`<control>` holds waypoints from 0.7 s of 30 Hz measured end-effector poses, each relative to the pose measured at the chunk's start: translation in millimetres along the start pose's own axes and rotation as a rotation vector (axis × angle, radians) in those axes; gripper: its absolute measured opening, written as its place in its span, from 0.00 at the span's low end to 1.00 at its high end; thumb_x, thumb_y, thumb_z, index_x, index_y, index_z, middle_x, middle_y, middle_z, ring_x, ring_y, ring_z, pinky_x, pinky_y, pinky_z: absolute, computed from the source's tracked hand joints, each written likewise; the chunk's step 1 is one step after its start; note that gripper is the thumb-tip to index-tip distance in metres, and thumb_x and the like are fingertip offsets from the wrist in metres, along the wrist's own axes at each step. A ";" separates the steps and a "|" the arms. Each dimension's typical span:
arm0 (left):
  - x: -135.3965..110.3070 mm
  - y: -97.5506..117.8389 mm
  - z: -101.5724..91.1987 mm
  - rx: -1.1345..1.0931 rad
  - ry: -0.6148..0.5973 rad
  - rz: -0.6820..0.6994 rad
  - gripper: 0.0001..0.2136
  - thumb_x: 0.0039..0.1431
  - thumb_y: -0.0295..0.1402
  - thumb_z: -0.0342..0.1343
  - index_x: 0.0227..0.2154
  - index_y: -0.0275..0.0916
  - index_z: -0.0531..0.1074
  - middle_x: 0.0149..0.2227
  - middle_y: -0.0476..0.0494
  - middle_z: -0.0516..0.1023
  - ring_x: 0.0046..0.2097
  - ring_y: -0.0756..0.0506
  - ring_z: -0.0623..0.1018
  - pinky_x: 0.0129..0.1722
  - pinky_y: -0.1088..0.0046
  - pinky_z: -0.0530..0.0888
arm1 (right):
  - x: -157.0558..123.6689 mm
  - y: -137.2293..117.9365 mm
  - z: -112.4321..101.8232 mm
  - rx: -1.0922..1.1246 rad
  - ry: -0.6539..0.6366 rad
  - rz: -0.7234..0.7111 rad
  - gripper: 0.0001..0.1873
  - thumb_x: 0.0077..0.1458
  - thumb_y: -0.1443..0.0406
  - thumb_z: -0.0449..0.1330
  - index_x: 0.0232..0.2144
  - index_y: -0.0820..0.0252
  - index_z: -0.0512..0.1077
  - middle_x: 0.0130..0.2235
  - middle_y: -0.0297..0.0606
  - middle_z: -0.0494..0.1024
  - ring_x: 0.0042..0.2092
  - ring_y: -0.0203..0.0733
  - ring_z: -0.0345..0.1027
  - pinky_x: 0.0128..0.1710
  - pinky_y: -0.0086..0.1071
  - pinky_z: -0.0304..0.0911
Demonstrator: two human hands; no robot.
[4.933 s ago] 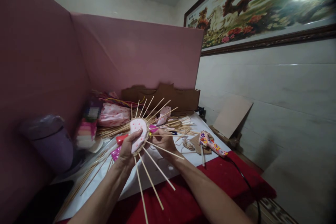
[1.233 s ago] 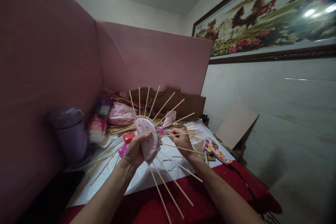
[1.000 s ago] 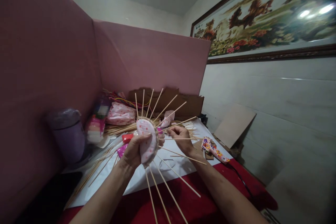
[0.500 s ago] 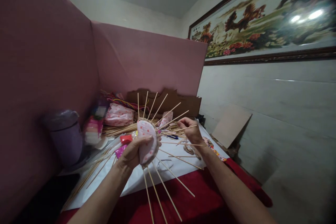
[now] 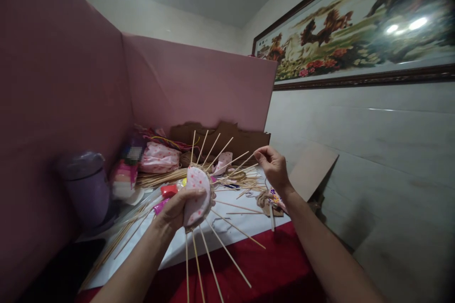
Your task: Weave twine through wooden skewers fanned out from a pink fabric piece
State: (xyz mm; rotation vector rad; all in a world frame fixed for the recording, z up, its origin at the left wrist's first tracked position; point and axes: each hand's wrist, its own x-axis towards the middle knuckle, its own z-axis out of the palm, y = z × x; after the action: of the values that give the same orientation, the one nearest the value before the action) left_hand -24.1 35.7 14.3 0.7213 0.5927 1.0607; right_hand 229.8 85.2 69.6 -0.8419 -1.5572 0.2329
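Note:
My left hand (image 5: 181,203) grips a rounded, half-disc-shaped piece covered in pale cloth with red dots (image 5: 197,194), its thumb flat on the cloth. Brown twine (image 5: 209,180) runs along the curved edge. Thin wooden sticks (image 5: 231,233) fan out from that edge, upward, to the right and downward. Up and to the right of the piece, my right hand (image 5: 273,168) is closed in a pinch. A thin strand, apparently twine, stretches from among the sticks to its fingertips.
Loose sticks (image 5: 156,179), a dotted cloth bundle (image 5: 161,156) and torn cardboard (image 5: 249,144) lie at the back. A lilac bin (image 5: 87,189) stands at left. Coiled twine (image 5: 263,200) rests at right on the white sheet. Pink panels (image 5: 199,85) wall off the back and left.
My right hand has moved up and to the right, away from the sticks, drawing the strand out. The cloth-covered piece stays in my left hand and has turned slightly.

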 end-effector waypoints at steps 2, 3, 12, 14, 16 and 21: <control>-0.9 -0.5 0.0 -0.011 -0.002 0.003 0.08 0.46 0.22 0.54 0.30 0.24 0.74 0.28 0.33 0.79 0.27 0.43 0.78 0.27 0.72 0.75 | -4.2 12.7 6.9 -0.024 0.004 0.058 0.11 0.51 0.59 0.55 0.25 0.61 0.67 0.22 0.31 0.64 0.25 0.34 0.56 0.25 0.28 0.52; -1.4 -1.0 0.2 -0.013 -0.005 0.002 0.08 0.46 0.22 0.54 0.30 0.24 0.74 0.28 0.33 0.79 0.27 0.44 0.78 0.27 0.72 0.75 | -7.8 20.1 12.2 -0.034 -0.006 0.095 0.11 0.50 0.59 0.55 0.24 0.61 0.67 0.22 0.32 0.65 0.24 0.34 0.56 0.24 0.28 0.52; -5.7 -10.1 14.2 -0.031 -0.001 -0.071 0.12 0.54 0.34 0.53 0.30 0.27 0.74 0.26 0.34 0.79 0.26 0.43 0.78 0.29 0.68 0.75 | -38.1 53.0 78.4 -0.145 -0.232 0.186 0.08 0.45 0.63 0.56 0.20 0.62 0.71 0.20 0.34 0.70 0.23 0.36 0.61 0.23 0.27 0.53; -5.0 -11.4 15.1 -0.038 -0.013 -0.073 0.12 0.53 0.34 0.53 0.29 0.27 0.74 0.25 0.34 0.79 0.26 0.43 0.78 0.29 0.68 0.75 | -39.2 54.0 88.3 -0.161 -0.247 0.174 0.08 0.44 0.64 0.57 0.19 0.61 0.71 0.19 0.33 0.70 0.23 0.35 0.60 0.23 0.27 0.52; -4.4 -12.2 14.0 -0.042 -0.010 -0.066 0.10 0.52 0.32 0.54 0.28 0.28 0.74 0.24 0.35 0.79 0.26 0.43 0.78 0.29 0.70 0.75 | -40.6 55.6 96.7 -0.170 -0.257 0.166 0.08 0.44 0.64 0.57 0.18 0.61 0.71 0.19 0.33 0.70 0.24 0.35 0.61 0.24 0.28 0.53; -4.7 -12.9 11.1 -0.034 -0.012 -0.063 0.08 0.49 0.30 0.56 0.29 0.29 0.73 0.25 0.36 0.79 0.27 0.44 0.78 0.28 0.72 0.74 | -47.3 59.5 113.8 -0.169 -0.279 0.190 0.09 0.47 0.66 0.57 0.19 0.61 0.71 0.20 0.34 0.71 0.24 0.36 0.62 0.23 0.27 0.54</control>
State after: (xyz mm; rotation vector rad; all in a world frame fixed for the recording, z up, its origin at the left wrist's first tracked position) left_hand -10.5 24.7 11.8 0.6752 0.5821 1.0047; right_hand 143.7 134.6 -24.7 -1.1303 -1.7743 0.3727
